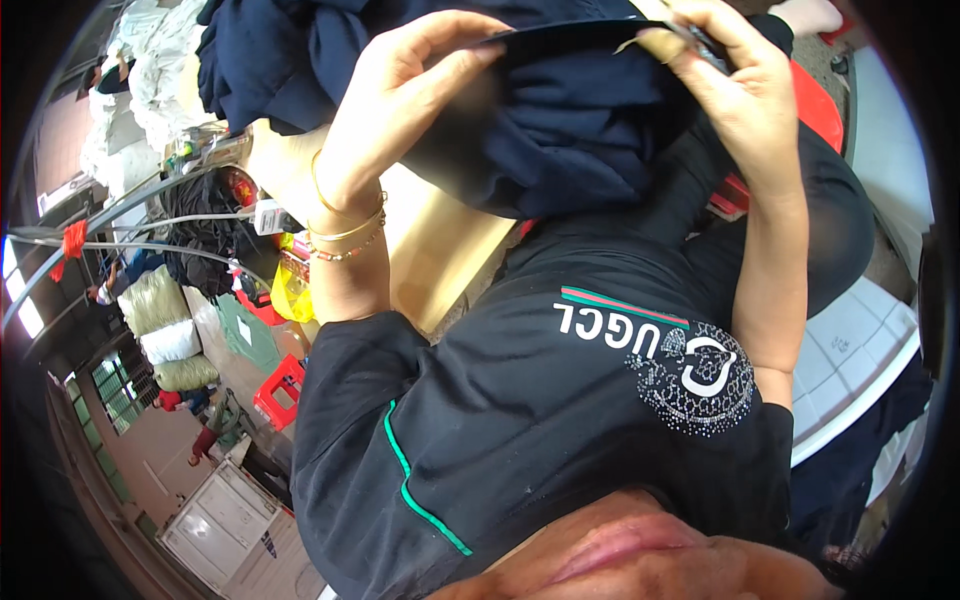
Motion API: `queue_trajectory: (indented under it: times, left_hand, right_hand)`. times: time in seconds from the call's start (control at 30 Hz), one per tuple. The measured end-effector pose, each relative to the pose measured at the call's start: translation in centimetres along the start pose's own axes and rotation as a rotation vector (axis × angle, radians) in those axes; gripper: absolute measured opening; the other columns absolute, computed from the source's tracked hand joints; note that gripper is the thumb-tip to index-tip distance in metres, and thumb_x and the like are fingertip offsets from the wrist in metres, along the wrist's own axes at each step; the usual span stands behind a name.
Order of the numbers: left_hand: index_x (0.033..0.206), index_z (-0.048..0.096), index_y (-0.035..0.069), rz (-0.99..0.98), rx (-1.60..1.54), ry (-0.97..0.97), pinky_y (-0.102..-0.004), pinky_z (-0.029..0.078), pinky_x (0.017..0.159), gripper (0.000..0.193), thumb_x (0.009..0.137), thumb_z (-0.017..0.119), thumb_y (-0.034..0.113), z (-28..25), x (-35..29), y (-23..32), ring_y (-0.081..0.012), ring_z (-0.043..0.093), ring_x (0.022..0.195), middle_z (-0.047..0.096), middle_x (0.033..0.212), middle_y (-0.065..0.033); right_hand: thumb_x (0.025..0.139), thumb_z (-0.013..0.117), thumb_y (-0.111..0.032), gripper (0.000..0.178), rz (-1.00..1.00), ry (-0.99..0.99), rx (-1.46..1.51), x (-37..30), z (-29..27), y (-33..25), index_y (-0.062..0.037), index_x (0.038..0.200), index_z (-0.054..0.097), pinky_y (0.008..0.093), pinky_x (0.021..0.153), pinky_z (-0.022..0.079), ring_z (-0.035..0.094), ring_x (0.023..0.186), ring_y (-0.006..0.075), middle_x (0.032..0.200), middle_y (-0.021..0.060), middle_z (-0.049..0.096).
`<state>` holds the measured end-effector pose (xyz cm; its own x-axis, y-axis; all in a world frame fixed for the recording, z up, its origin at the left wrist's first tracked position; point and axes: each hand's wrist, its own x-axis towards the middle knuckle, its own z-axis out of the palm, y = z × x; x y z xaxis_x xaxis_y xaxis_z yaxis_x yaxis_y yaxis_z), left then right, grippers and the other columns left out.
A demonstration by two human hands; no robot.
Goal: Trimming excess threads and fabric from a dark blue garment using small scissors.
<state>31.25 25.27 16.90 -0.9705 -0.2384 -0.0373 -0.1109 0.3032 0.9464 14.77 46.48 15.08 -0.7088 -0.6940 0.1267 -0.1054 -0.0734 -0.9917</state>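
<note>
Dark navy cloth (570, 140) is bunched in front of me and hangs over my lap. My left hand (415, 85), with bracelets at its wrist, is closed, pinching one end of a taut edge of the cloth between thumb and fingers. At the other end of that edge is my right hand (735, 75), its fingers curled round a small shiny metal tool (708, 48) that looks like thread snips. The right thumb has a tan covering or tip, blurred, against the cloth edge. Whether the right fingers also grip the cloth is hard to tell.
A pale wooden board (445, 235) lies under the cloth. Beside it are a yellow bag (292, 295), a red plastic stool (280, 392) and metal tubing (150, 245). A red seat (818, 105) and a white tiled surface (850, 345) are to the right. Several wrapped bundles stand farther left.
</note>
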Motion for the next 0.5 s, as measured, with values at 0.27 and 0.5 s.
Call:
queue_trajectory:
  times: [0.27,0.5]
  left_hand:
    - [0.118,0.069,0.0,-0.007,-0.192,0.057,-0.0214,0.049,0.09,0.024,0.1,0.063,0.014,-1.1,-0.6,-1.1,-0.0083,0.064,0.098,0.071,0.105,-0.0005]
    - [0.117,0.07,0.0,-0.042,-0.204,0.08,-0.0229,0.046,0.097,0.024,0.099,0.064,0.015,-1.0,-0.6,-0.8,-0.0111,0.065,0.102,0.071,0.107,-0.003]
  right_hand:
    - [0.085,0.075,0.0,0.012,-0.013,-0.003,-0.16,1.7,0.7,2.7,-0.0002,0.094,0.067,0.0207,0.069,0.046,0.054,0.077,0.005,0.085,-0.002,0.061]
    - [0.082,0.078,-0.007,0.032,-0.39,-0.194,-0.332,0.9,2.6,-1.3,-0.0007,0.112,0.07,0.029,0.076,0.05,0.063,0.082,0.02,0.094,0.0101,0.066]
